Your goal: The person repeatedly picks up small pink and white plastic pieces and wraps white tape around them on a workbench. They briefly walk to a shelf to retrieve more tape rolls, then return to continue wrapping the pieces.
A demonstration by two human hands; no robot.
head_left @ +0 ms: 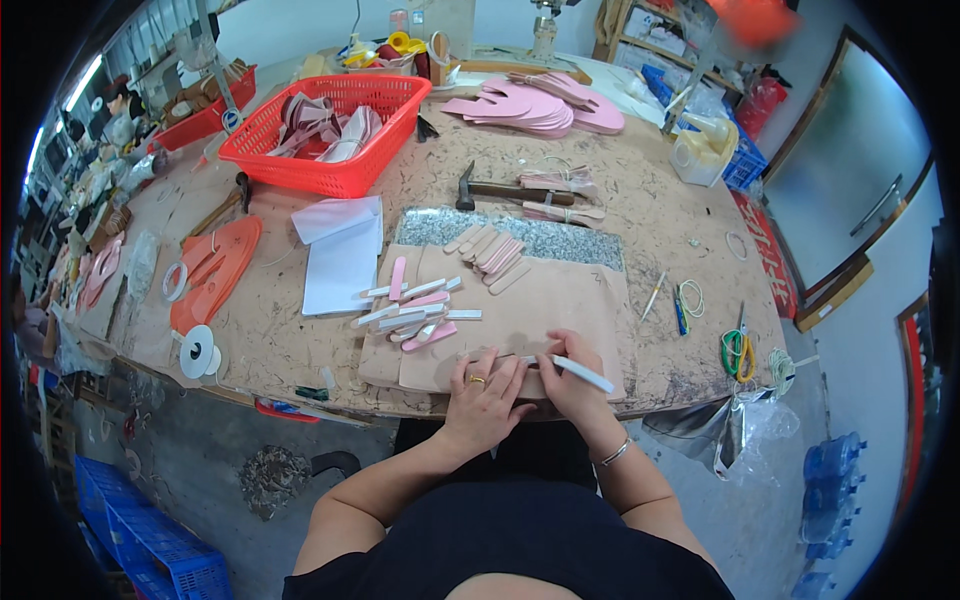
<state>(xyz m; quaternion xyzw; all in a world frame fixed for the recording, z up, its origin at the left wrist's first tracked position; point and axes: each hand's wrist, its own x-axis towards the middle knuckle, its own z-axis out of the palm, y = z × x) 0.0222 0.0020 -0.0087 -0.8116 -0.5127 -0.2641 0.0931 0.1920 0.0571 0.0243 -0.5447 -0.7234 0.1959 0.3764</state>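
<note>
Low over the front of a tan board, both my hands are at one narrow white strip. My right hand pinches it, and its flat end sticks out to the right past the fingers. My left hand, with a ring on it, has its fingers bent together at the strip's left part, which they mostly hide. Just beyond lies a loose heap of white and pink strips. Farther back is a fanned row of beige and pink tab-like pieces.
Behind the board lie a speckled slab, a hammer and tied bundles. A red basket and white paper are at left. Scissors and a pen lie at right. Pink cut sheets are stacked at the back.
</note>
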